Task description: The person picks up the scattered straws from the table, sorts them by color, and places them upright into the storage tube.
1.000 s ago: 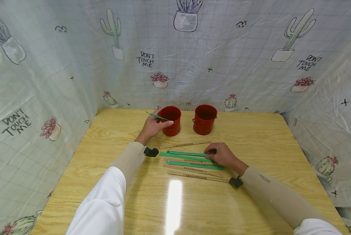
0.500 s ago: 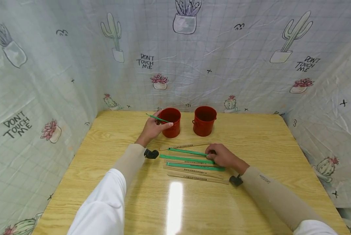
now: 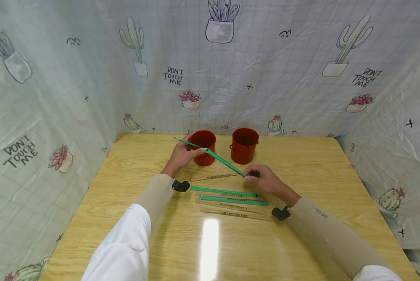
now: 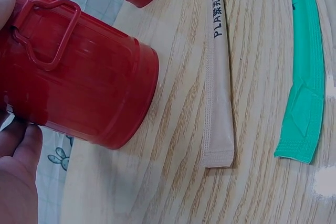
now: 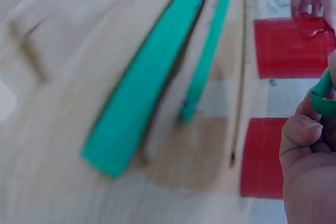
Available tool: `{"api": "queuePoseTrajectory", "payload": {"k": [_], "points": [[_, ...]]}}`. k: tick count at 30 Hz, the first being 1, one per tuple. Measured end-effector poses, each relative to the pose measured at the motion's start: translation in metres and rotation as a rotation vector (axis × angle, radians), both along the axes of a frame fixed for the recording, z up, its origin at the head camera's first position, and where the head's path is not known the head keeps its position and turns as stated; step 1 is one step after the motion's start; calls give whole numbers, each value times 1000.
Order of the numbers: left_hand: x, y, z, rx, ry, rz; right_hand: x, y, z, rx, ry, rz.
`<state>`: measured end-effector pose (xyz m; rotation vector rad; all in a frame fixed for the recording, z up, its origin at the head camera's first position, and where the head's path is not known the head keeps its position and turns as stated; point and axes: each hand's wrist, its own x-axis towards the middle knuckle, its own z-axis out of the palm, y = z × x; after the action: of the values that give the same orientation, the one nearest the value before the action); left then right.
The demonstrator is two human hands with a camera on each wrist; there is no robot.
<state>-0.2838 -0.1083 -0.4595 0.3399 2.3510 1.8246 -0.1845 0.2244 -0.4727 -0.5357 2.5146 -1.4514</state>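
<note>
My left hand (image 3: 181, 156) grips the left red bucket (image 3: 204, 159) by its side, thumb toward the front and fingers behind. A green stick-like piece (image 3: 186, 142) slants across that hand and the bucket's rim; whether the thumb pins it I cannot tell. My right hand (image 3: 267, 181) pinches one end of a green paper-wrapped straw (image 3: 227, 164), raised off the table. Its other end points at the left thumb and the bucket's front rim. In the right wrist view, the held end of this green straw (image 5: 322, 94) shows between thumb and finger.
A second red bucket (image 3: 243, 154) stands to the right. Two green wrapped straws (image 3: 224, 191) and several brown wrapped ones (image 3: 236, 214), printed with PLA, lie roughly crosswise on the wooden table (image 3: 153, 234). A cactus-print cloth (image 3: 231, 78) hangs behind.
My right hand has lifted a green straw from the row, and its left end has risen to the left bucket. My left hand keeps its hold on that bucket.
</note>
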Motion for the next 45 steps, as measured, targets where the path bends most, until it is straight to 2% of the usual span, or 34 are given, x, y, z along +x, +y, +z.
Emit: {"api": "queuePoseTrajectory", "payload": {"k": [5,9,19,26,45], "points": [[1,0,0,8,-17,2,-4,-6,11,-80,24,-13],[1,0,0,15,-5,-1,-8,-10,21,-121,51,-20],[0,2,1,27,8,-9,-27,-32,45,-159,92,-71],[2,1,0,11,7,9,-41,-54,62,-204,127,-96],[3,2,-1,18,37,-3,-79,-96,69,-206,169,-136]]}}
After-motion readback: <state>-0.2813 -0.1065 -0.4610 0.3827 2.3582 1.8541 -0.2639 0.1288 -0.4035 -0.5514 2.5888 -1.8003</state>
